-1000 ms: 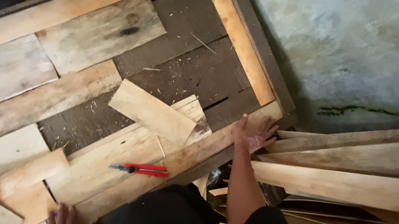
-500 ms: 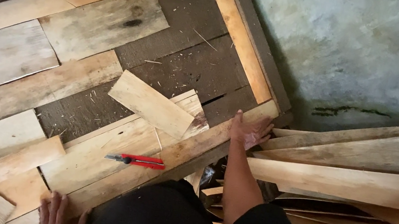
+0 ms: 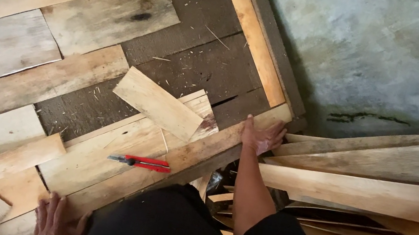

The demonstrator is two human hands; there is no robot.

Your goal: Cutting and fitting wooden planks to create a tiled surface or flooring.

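There is just one camera, and it sits on my head. It looks almost straight down at the wooden frame (image 3: 111,89) and the grey floor (image 3: 381,56) past it. It is close. My own dark top fills the bottom, with my arm reaching out.

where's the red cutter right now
In the head view the red cutter lies flat on the pale planks at lower centre, just inside the frame's near rail, between the left hand and the right hand, touching neither.
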